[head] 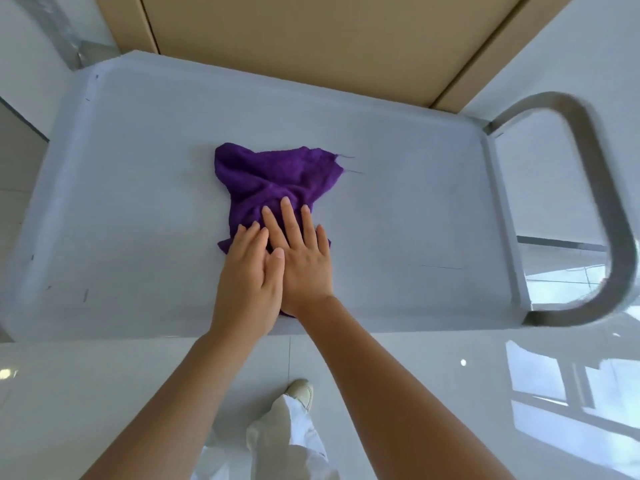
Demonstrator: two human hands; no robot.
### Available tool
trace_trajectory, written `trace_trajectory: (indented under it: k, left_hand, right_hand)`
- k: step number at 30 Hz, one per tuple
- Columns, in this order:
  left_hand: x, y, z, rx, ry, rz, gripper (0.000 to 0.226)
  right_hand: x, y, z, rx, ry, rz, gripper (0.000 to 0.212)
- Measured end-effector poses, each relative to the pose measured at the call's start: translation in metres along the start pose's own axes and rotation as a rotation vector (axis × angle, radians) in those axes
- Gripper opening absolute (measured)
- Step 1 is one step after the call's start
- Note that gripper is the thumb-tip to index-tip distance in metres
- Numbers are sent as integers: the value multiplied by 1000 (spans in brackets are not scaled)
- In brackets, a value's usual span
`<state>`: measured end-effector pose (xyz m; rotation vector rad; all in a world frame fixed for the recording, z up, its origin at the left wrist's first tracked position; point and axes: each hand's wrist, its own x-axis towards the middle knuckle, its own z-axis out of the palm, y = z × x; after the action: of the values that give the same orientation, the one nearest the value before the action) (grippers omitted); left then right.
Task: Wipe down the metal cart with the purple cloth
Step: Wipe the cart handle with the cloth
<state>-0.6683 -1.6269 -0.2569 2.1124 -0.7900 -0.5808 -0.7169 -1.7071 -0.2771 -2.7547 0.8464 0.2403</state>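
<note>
One pale grey metal cart (398,216) with a raised rim, filling the middle of the frame from left to right; top tray flat and matte, marked by a few short dark scratches at lower left and one thin line at lower right. One looped steel handle (602,188) at the right edge, blurred along its outer curve. Glossy white tiled floor (86,393) across the bottom of the frame, with window reflections at lower right and small light spots. One broad tan panel (294,39) across the top centre, behind the cart's far rim; white surfaces to either side of it. One purple cloth (273,181), rumpled, on the tray slightly left of centre, two loose threads trailing from its upper right corner. Two bare hands, both on the near part of the cloth: right hand (301,258) flat, fingers straight and spread, pressing the cloth down onto the tray; left hand (247,275) also flat, fingers straight and together, overlapping the right hand's thumb side. Neither hand curled round the fabric. Two bare forearms up from the bottom edge. One white trouser leg (287,434) and one pale shoe (301,393) at bottom centre, on the floor.
</note>
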Motion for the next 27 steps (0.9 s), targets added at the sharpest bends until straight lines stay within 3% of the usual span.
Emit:
trace_trajectory:
  k: [8,14,17,21,24,27]
  left_hand:
    - [6,57,81,-7,-163,98,50]
    - [5,95,123,-4,-288,207,48]
    - [4,103,136,64,-287,255,48]
    - [7,100,143,165,-271,256,53]
    - [10,100,149,248,-244,259,56]
    - [14,106,158,314,-253,270,55]
  right_hand:
    - [-32,101,-3,22,123,176,63]
    - [-56,169,-8,26,122,278,63]
    - [-67,200,-14,20,140,355,57]
    - [-91,238,-22,39,188,545,69]
    - [-110,244,-26,42,181,703,61]
    - [-117,244,-36,17,160,713,61]
